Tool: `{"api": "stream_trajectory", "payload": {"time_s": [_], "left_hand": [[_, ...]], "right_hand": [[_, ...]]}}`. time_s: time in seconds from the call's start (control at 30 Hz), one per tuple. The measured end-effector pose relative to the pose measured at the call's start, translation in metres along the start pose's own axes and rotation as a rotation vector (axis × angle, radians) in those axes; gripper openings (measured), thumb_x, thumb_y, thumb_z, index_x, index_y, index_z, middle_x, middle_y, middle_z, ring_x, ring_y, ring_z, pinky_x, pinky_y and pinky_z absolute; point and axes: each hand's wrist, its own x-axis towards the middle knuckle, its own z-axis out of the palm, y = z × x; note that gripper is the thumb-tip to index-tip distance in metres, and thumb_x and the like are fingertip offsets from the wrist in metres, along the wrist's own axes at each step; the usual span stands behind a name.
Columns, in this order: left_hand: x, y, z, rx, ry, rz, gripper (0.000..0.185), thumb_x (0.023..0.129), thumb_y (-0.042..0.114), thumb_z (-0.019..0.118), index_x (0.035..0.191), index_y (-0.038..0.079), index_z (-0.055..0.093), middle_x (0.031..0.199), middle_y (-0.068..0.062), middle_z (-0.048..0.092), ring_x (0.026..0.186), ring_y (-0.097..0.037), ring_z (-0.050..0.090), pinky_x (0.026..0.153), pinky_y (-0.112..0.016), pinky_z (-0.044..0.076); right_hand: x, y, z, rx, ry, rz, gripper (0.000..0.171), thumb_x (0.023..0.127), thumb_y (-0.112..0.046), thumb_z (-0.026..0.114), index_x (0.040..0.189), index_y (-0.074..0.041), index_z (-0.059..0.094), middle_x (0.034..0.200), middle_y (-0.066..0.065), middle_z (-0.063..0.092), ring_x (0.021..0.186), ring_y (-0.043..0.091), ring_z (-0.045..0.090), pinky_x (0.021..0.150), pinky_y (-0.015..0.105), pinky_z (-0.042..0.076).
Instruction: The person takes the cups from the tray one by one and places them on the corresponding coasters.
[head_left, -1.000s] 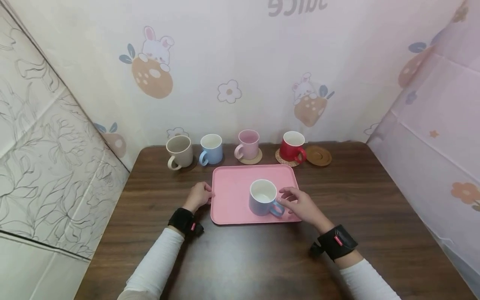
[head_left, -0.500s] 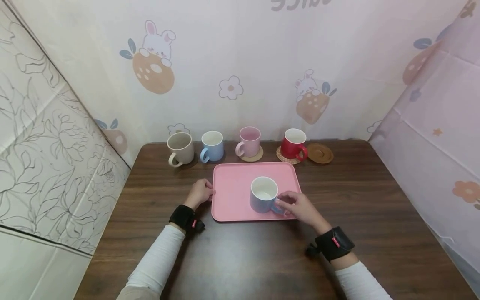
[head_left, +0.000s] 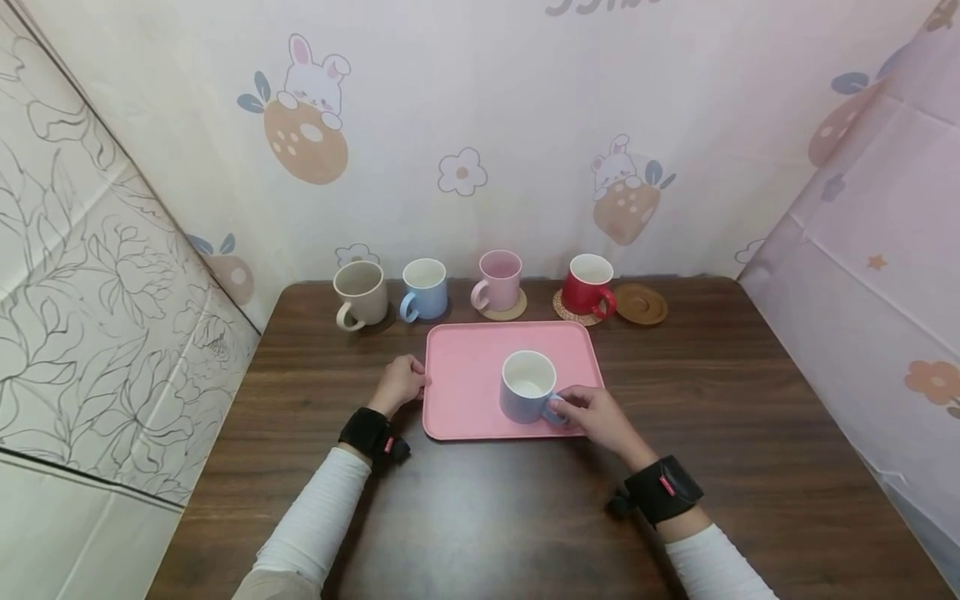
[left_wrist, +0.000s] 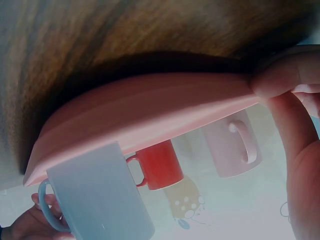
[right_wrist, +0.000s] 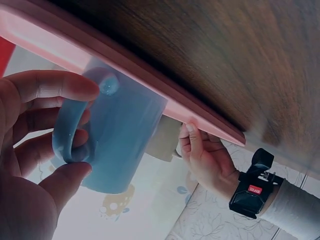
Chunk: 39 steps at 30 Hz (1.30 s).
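A pale blue mug with a white inside stands on the pink tray in the middle of the dark wooden table. My right hand grips the mug's handle, with the thumb and fingers curled round it in the right wrist view. The mug stays upright on the tray. My left hand holds the tray's left edge, its fingertips on the rim.
Along the wall stand a beige mug, a light blue mug, a pink mug on a coaster and a red mug on a coaster. A bare brown coaster lies at the right. Patterned cloth walls close three sides.
My right hand went from hovering open beside the mug to closing its fingers round the handle. The left hand and the tray have stayed in place.
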Motion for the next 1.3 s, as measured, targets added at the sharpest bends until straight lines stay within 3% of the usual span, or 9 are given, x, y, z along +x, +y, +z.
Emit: {"api": "stream_trajectory", "payload": {"time_s": [0.27, 0.57, 0.8, 1.07, 1.3], "left_hand": [[0.0, 0.0, -0.002, -0.008, -0.01, -0.005, 0.01, 0.091, 0.007, 0.064, 0.094, 0.0, 0.058, 0.082, -0.012, 0.059, 0.062, -0.016, 0.059, 0.055, -0.023, 0.049], [0.001, 0.002, -0.001, 0.002, -0.006, 0.006, 0.009, 0.092, 0.006, 0.063, 0.096, 0.0, 0.057, 0.085, -0.013, 0.059, 0.064, -0.016, 0.06, 0.056, -0.023, 0.049], [0.0, 0.002, -0.001, 0.013, -0.012, -0.015, 0.011, 0.093, 0.009, 0.063, 0.098, 0.001, 0.057, 0.087, -0.013, 0.059, 0.067, -0.018, 0.061, 0.056, -0.023, 0.048], [-0.003, 0.0, -0.001, 0.017, 0.007, 0.022, 0.01, 0.092, 0.006, 0.062, 0.097, -0.001, 0.057, 0.087, -0.015, 0.059, 0.064, -0.018, 0.061, 0.056, -0.024, 0.049], [-0.004, 0.0, 0.001, 0.018, 0.007, 0.017, 0.01, 0.093, 0.007, 0.062, 0.098, 0.0, 0.057, 0.089, -0.014, 0.06, 0.065, -0.018, 0.062, 0.057, -0.024, 0.049]], "right_hand": [[0.0, -0.002, 0.001, 0.001, 0.0, 0.016, 0.033, 0.094, -0.024, 0.066, 0.109, 0.005, 0.069, 0.1, 0.022, 0.07, 0.086, 0.026, 0.068, 0.077, 0.033, 0.059], [-0.002, -0.002, 0.0, -0.044, 0.036, 0.013, 0.028, 0.095, -0.022, 0.064, 0.107, 0.002, 0.071, 0.096, 0.017, 0.072, 0.083, 0.022, 0.068, 0.074, 0.028, 0.058], [-0.005, 0.001, -0.009, -0.005, 0.038, -0.01, 0.032, 0.094, -0.025, 0.066, 0.11, 0.002, 0.07, 0.099, 0.02, 0.072, 0.083, 0.025, 0.07, 0.073, 0.029, 0.059], [-0.012, -0.012, -0.04, -0.018, 0.144, -0.016, 0.036, 0.092, -0.029, 0.067, 0.109, 0.003, 0.069, 0.096, 0.023, 0.072, 0.081, 0.028, 0.071, 0.072, 0.035, 0.06], [-0.021, -0.016, -0.08, -0.09, 0.269, -0.048, 0.038, 0.095, -0.028, 0.064, 0.108, 0.008, 0.068, 0.092, 0.023, 0.07, 0.075, 0.008, 0.067, 0.067, 0.025, 0.058]]}}
